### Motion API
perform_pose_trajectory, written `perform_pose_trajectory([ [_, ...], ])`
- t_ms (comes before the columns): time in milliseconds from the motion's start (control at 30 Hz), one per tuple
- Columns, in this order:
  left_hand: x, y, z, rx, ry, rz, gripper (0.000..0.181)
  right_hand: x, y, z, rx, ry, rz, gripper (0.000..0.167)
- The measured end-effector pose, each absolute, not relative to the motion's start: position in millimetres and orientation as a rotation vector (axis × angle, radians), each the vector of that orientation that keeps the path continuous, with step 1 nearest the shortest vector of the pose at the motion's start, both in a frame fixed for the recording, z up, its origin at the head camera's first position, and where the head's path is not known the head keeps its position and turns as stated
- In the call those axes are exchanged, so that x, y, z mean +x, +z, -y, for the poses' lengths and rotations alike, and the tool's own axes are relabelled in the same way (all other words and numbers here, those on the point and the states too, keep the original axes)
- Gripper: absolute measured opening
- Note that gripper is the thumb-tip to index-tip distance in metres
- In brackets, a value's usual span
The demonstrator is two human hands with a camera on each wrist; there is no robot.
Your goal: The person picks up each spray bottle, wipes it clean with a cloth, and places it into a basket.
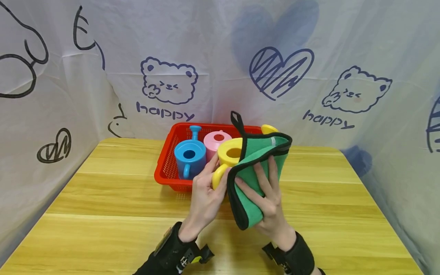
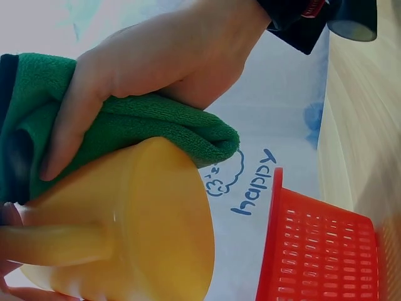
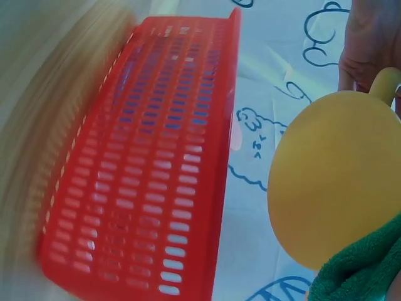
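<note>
A yellow toy watering can (image 1: 231, 152) is held above the table in front of the basket. My left hand (image 1: 205, 193) grips its handle (image 1: 219, 176). A green cloth (image 1: 256, 179) with black edging and a hanging loop covers its right side, and my right hand (image 1: 270, 202) holds that cloth against the can. In the left wrist view, the right hand (image 2: 163, 59) bends over the cloth (image 2: 175, 122) on the can's wall (image 2: 166, 213). The can's yellow base (image 3: 338, 182) faces the right wrist camera. The cloth hides part of the can in the head view.
A red plastic basket (image 1: 165, 182) stands at the table's far edge. Inside it are a blue watering can (image 1: 190, 164) and a pink watering can (image 1: 211, 139). The wooden table (image 1: 326, 214) reaches a drawn-on white curtain (image 1: 220, 57) behind and at the sides.
</note>
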State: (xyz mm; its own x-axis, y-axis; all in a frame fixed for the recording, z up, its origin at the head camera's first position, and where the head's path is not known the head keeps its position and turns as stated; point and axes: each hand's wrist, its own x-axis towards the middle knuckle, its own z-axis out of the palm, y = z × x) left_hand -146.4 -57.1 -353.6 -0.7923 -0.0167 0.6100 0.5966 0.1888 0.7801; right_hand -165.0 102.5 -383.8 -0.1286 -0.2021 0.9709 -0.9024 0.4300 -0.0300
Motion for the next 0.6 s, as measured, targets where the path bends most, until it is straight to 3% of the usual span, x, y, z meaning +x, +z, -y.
perform_pose_trajectory([
  [333, -143.1, -355.6, 55.6, -0.541, -1.603, 2.014, 0.026, -162.1, -379.4, -108.6, 0.966, 1.252, 1.608, 0.045],
  [600, -145.3, -354.1, 56.6, -0.555, -1.602, 1.974, 0.022, -165.0, -383.8, -102.0, 0.992, 0.928, 1.583, 0.044],
])
